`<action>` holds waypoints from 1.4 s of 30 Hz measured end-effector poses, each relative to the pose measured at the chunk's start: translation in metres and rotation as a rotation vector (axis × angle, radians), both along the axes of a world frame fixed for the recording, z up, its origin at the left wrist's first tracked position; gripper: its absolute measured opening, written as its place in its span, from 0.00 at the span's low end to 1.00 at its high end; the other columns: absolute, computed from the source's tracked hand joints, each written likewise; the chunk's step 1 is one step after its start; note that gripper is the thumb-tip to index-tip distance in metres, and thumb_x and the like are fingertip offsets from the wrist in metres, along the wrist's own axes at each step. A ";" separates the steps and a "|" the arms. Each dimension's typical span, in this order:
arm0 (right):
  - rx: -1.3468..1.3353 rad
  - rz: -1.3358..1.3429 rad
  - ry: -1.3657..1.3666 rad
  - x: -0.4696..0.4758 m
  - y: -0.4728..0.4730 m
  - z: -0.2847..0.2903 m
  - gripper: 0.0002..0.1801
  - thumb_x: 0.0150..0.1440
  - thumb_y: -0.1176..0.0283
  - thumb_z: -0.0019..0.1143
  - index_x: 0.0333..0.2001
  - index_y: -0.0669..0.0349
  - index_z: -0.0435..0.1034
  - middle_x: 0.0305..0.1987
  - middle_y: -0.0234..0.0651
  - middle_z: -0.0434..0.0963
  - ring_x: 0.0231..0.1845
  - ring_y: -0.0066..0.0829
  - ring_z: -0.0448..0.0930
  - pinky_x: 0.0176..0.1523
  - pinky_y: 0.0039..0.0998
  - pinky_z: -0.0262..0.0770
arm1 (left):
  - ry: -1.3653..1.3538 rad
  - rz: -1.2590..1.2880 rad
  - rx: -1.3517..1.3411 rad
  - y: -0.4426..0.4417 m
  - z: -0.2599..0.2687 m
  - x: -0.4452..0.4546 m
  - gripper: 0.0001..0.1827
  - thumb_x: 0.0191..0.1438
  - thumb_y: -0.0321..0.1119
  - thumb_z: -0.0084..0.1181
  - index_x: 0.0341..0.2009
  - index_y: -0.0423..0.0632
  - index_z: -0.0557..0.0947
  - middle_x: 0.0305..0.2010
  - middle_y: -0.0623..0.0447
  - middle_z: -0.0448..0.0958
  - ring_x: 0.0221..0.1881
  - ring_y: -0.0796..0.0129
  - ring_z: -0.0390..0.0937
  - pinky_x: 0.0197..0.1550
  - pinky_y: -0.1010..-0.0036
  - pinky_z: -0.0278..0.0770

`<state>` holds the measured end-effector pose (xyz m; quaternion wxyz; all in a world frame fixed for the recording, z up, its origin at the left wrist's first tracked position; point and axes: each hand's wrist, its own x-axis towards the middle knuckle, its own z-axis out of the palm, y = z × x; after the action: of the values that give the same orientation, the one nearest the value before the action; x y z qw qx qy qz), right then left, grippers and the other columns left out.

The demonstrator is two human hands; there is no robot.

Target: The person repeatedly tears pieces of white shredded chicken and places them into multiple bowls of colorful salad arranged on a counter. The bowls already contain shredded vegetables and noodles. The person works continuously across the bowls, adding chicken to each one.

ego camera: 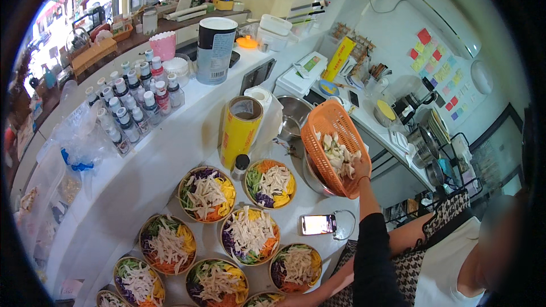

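My right hand (362, 166), in a black sleeve with a thin band at the wrist, reaches over the rim of an orange plastic basket (318, 153). Its fingers are among pale shredded pieces (335, 153), which look like chicken; their grip is unclear. The basket tilts over a metal bowl (313, 179). My left hand is out of view. Several round bowls fill the near counter, among them one salad bowl (251, 236) with pale shreds over purple, orange, yellow and green strips. A lit phone (318, 224) lies beside them.
A co-worker's bare forearm (328, 285) passes beneath my sleeve. Behind the bowls stand a pepper-type shaker (240, 164), a yellow wrap roll (241, 132) and a steel pot (294, 115). Small bottles (136, 94) and a large canister (216, 51) stand on the raised ledge.
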<state>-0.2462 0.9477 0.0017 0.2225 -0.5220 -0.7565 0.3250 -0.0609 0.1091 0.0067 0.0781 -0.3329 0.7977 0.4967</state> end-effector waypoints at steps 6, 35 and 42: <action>-0.599 0.164 0.967 -0.018 -0.041 0.054 0.12 0.51 0.68 0.42 0.37 0.63 0.64 0.32 0.40 0.73 0.30 0.24 0.73 0.31 0.24 0.69 | 0.002 0.010 0.043 -0.006 -0.008 0.010 0.20 0.53 0.32 0.51 0.50 0.43 0.67 0.49 0.45 0.70 0.46 0.62 0.71 0.48 0.68 0.71; -1.538 1.576 0.091 0.364 -0.780 0.160 0.11 0.57 0.75 0.46 0.43 0.67 0.64 0.37 0.35 0.74 0.34 0.21 0.77 0.38 0.22 0.75 | 0.666 0.097 0.795 -0.090 0.149 0.252 0.07 0.53 0.25 0.49 0.38 0.40 0.71 0.35 0.52 0.73 0.34 0.74 0.74 0.31 0.79 0.78; -1.714 1.347 0.171 0.376 -0.785 0.130 0.11 0.52 0.82 0.42 0.40 0.65 0.61 0.35 0.37 0.72 0.30 0.25 0.75 0.33 0.23 0.72 | 0.565 0.157 0.807 -0.102 0.121 0.260 0.07 0.54 0.29 0.50 0.37 0.41 0.72 0.34 0.53 0.74 0.33 0.76 0.73 0.29 0.79 0.78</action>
<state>0.1294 0.1624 0.1313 -0.3863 0.0419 -0.3916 0.8340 0.1989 0.0069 0.1277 -0.0561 -0.1873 0.5045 0.8410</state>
